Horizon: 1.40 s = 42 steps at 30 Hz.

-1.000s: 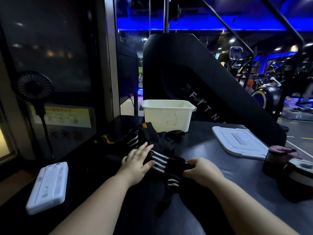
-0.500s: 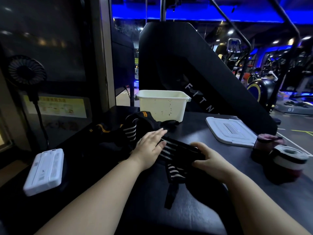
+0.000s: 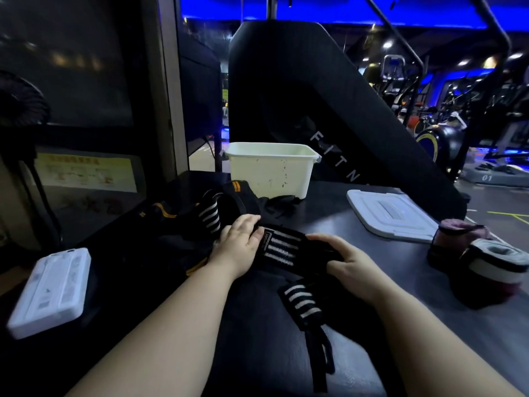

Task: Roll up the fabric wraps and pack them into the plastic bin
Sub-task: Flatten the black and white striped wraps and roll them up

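- Gym floor behind, dim blue light; dark table fills the lower frame.
- Plastic bin stands upper centre at the table's far edge, lid off and lying flat to its right. No wrap shows above the rim; bin floor hidden.
- Two rolled wraps sit at right edge of frame on the table, outside the bin.
- Loose pile of wraps lies left of centre, just in front of the bin, unrolled.
- Judgement: early to mid task. A couple rolled, none seen packed, several left to roll.
- Striped wrap at centre is stretched between both hands; its tail trails toward the lower centre.
- Left hand: fingers curled down over the wrap's left end, gripping it.
- Right hand: fingers bent round the wrap's right end, thumb side hidden, holding it; looks like the roll is starting here.
- White device lower left, untouched.
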Motion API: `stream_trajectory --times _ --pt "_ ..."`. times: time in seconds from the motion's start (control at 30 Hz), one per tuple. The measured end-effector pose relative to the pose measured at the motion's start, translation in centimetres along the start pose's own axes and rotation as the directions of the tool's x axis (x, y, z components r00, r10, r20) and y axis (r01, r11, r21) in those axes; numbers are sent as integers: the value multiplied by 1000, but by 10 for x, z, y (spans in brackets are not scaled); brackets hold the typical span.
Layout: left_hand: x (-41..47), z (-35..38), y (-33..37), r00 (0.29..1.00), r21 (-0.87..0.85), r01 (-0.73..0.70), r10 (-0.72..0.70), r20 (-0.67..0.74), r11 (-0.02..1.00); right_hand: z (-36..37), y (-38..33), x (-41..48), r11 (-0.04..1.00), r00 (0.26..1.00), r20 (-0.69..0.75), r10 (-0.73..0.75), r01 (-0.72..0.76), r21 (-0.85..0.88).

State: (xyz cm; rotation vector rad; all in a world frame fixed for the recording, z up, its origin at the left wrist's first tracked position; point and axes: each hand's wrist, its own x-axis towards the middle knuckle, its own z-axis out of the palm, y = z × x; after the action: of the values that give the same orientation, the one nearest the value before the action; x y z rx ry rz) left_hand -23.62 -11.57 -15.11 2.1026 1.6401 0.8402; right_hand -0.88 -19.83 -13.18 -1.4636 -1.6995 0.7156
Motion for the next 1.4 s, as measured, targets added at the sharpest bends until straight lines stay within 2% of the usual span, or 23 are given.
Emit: stream_trajectory --times 0.1,0.23,0.4,0.5,0.63,0.77,0.93,1.17,1.4 --pt "2 -1 -4 999 2 39 -39 4 999 -2 4 0 1000 999 -32 14 -15 -25" --pt "1 -4 -6 994 -106 85 -91 -53 991 -15 10 -7 998 994 -90 56 -59 -32" --pt "-18 -6 5 989 87 -58 69 -129 995 -14 6 -12 996 998 -63 11 -17 -90" --pt "-26 -5 14 988 134 -130 140 -70 982 -14 4 -12 993 999 -48 10 -15 -117" --pt "-33 -2 23 987 158 -162 157 47 974 -13 7 -10 983 997 -82 5 -20 -185" --pt "-37 0 29 983 154 -174 163 87 973 -13 10 -7 969 993 -119 14 -43 -245" --pt "-41 5 34 971 164 -215 191 146 963 -12 10 -5 962 993 -105 -53 23 -271" --pt "-53 3 51 960 127 -207 176 217 970 -10 15 0 942 989 -94 -113 77 -327" --pt "-66 6 74 955 90 -124 95 280 988 -6 14 0 931 983 -175 -46 -22 -364"
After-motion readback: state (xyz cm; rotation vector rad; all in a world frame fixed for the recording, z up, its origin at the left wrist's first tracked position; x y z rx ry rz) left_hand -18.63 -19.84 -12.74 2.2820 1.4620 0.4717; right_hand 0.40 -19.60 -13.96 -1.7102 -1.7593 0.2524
